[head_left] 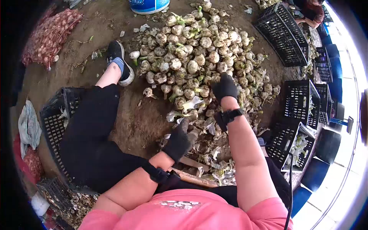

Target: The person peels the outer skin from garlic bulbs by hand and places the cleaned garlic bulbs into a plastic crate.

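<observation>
A big heap of garlic bulbs (192, 67), dirty white with short stem stubs, lies on the soil floor in front of me. My right hand (225, 88), in a dark glove, reaches onto the heap's right side; its fingers point down among the bulbs and are largely hidden. Nearer to me, my left hand (178, 142), also gloved, is closed with the thumb uppermost. What it holds, if anything, cannot be made out. Loose skins and leaf scraps (214, 153) lie beside it, close to a flat wooden piece (193, 178) between my legs.
Black plastic crates stand on the right, one upper crate (281, 34) and one lower crate (285, 147). Another crate (55, 126) is by my left leg. A red mesh sack (53, 34) lies upper left, a blue-white bucket (148, 5) at the top. Another person (312, 15) is upper right.
</observation>
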Demonstrator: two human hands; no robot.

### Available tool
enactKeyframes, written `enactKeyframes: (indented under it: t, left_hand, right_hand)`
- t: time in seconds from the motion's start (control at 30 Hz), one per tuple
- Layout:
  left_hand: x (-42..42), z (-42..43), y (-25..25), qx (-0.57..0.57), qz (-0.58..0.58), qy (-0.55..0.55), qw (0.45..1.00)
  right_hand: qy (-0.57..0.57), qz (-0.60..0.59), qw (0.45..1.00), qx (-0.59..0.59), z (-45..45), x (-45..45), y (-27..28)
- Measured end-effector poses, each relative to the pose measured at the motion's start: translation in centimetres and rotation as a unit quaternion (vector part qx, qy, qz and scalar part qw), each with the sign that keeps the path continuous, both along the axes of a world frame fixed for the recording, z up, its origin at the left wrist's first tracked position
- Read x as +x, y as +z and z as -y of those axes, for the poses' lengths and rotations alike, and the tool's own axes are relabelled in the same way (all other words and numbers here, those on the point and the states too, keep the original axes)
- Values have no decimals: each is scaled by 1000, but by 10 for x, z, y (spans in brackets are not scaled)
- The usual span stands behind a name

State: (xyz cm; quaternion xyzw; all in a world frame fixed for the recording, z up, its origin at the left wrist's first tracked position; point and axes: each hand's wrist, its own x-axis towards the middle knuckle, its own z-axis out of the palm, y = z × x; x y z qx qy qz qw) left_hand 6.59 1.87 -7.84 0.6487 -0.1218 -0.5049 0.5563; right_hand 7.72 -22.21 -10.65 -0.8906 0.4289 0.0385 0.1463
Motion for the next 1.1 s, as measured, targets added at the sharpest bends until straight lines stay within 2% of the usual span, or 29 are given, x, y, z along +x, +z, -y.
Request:
enactKeyframes:
  t: [0.03,0.07,0.1,0.17,0.2,0.23,0.3,0.37,0.43,0.47,0.5,0.53,0.57,0.6,0.63,0.7,0.77,0.8,0.83,0.87,0.93,0.97,1.0,1.03,1.1]
  left_hand:
    - [7,0,21,26,22,-14,999]
    - [10,0,44,66,6,-21,998]
    - [9,0,43,62,11,-17,998]
    - [-4,-5,25,-41,59,-42,997]
    - [-13,-9,10,-69,142,-22,987]
    - [-11,-9,7,-71,146,-20,987]
    - [-4,-10,2,-113,-50,8,992]
    - [4,-9,8,-80,-51,22,995]
    - [14,-9,27,-70,-13,57,996]
    - [8,-5,16,-138,67,117,981]
    - [11,-5,15,-141,65,126,980]
    - [14,-5,15,-110,29,118,986]
    - [16,-4,16,-80,-9,105,991]
    - [18,-6,18,-43,-41,96,994]
    - [21,-3,17,-107,-92,151,978]
    - [26,-1,23,-117,-196,185,956]
    - [30,-5,19,-140,-53,177,973]
    - [33,-10,26,-140,-74,154,975]
    - [33,-13,31,-137,-66,138,979]
    - [34,-15,36,-135,-57,121,982]
    - [30,-13,28,-151,-22,113,982]
    - [27,-11,23,-165,10,110,980]
    - [25,-11,32,-212,-124,130,961]
    - [26,-10,35,-217,-121,125,960]
    - [27,-12,47,-214,-41,69,974]
  right_hand:
    - [17,-24,999,-43,-8,-7,-8]
    - [28,-9,998,-62,-24,-5,7]
    - [78,129,980,-130,-30,-3,3]
    - [143,241,955,-99,-37,22,-3]
    - [145,227,962,-32,-43,41,10]
    - [154,244,956,-44,-51,54,12]
    - [123,28,992,12,-50,81,-5]
    - [68,17,994,88,-29,90,-47]
    - [145,57,988,23,-27,87,-34]
    - [144,162,976,17,-12,76,-55]
    - [69,265,958,85,-22,68,-33]
    - [-36,323,914,242,-37,61,0]
    - [-146,369,833,386,-49,49,22]
    - [-109,422,771,465,-53,26,16]
    - [-71,473,696,535,-62,7,20]
    - [-91,522,419,738,-97,-31,50]
    - [-99,505,448,731,-122,-52,68]
    - [-92,491,460,734,-131,-61,73]
    - [-70,477,532,696,-138,-68,79]
    - [-27,470,557,684,-142,-72,86]
    - [58,388,806,442,-145,-79,93]
    - [33,386,810,441,-144,-84,92]
    - [32,392,810,435,-146,-88,95]
    - [48,407,815,409,-149,-91,98]
    - [64,422,821,380,-152,-99,105]
